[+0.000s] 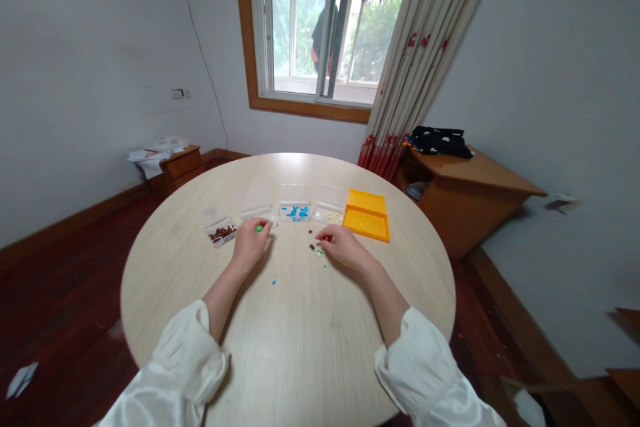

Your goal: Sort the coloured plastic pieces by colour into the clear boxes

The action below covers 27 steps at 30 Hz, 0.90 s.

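Observation:
My left hand (251, 242) is curled, thumb against fingers, at the near edge of a clear plastic box (267, 213). Bright green pieces (259, 229) show within its grip. On the right, my right hand (343, 245) pinches low over the table, with a reddish bit at its fingertips too small to make out. Beside those fingertips lie small dark red pieces (312, 247) and green pieces (320, 252). A single blue piece (274, 282) rests nearer to me. Other clear boxes hold brown-red pieces (223, 233), blue pieces (299, 212) and cream pieces (333, 217).
An open yellow case (367, 201) stands at the right end of the row of boxes. All this is on a round pale wooden table (285, 360). Behind it are a window (320, 27), a curtain (425, 27) and a wooden desk (480, 180) with black cloth (440, 140).

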### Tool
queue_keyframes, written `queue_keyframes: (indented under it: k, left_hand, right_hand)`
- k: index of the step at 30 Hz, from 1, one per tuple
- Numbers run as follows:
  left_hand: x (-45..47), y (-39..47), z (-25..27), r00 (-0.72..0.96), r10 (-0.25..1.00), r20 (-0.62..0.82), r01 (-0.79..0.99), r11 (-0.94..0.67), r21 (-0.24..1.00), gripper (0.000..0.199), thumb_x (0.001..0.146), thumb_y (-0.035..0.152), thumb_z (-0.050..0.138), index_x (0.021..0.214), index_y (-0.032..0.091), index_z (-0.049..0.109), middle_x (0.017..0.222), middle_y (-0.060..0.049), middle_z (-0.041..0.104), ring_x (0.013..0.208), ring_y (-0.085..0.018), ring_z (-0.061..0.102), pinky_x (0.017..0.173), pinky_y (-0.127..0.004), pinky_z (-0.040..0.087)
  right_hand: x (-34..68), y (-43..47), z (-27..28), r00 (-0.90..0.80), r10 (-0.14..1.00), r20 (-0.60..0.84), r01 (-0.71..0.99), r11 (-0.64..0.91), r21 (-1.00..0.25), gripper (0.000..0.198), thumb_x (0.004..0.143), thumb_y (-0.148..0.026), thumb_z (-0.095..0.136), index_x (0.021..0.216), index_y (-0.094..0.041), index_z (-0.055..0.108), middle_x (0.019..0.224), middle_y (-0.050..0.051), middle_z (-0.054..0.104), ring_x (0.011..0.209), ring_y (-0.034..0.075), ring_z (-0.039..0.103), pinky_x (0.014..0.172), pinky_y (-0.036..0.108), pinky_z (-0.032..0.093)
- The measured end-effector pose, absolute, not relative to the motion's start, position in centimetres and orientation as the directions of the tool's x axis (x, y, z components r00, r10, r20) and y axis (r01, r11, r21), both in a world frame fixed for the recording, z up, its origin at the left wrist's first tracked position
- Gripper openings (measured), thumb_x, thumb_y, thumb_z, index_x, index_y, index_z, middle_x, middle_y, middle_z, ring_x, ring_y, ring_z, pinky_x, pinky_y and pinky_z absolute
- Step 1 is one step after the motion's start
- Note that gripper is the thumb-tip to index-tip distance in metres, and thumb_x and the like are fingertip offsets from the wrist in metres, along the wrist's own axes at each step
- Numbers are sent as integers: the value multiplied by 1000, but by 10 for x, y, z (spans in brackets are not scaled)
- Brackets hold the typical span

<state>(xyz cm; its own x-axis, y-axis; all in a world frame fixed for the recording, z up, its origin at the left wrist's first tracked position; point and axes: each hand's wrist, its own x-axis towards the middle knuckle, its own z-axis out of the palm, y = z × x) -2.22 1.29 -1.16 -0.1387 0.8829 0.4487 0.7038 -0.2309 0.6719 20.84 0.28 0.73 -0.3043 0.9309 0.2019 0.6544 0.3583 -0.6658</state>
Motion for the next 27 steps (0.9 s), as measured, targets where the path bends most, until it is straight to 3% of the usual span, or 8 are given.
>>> queue_keyframes:
  k: [5,10,22,27]
  left_hand:
    - [-39,17,-13,-186,847,499,878,-85,471,28,79,30,47,84,13,69,89,-12,68,87,-26,58,79,-36,40]
    - [-41,17,-14,-182,879,441,926,2,378,28,80,28,48,88,13,70,92,-13,67,91,-29,57,79,-38,39]
    - [-41,18,-18,-193,865,464,920,-5,391,26,79,31,52,89,15,69,91,-13,67,91,-30,57,78,-40,39]
    - [-33,17,-18,-85,821,565,834,-251,491,20,77,30,54,83,17,68,85,-9,66,86,-24,57,79,-36,42]
  right_hand:
    - [216,-1,13,-422,906,40,726,364,-583,25,66,0,50,77,-13,69,69,2,64,64,12,54,61,21,38]
    - [215,-1,13,-399,917,21,756,342,-558,18,69,-5,52,73,-13,68,68,2,63,63,12,53,58,20,35]
    - [211,-5,19,-379,925,12,805,336,-489,18,74,-5,49,70,-13,64,71,5,64,66,13,54,60,21,35]
    - [208,-4,18,-360,925,118,764,365,-532,13,77,-8,51,74,-14,62,77,6,64,72,14,53,64,22,35]
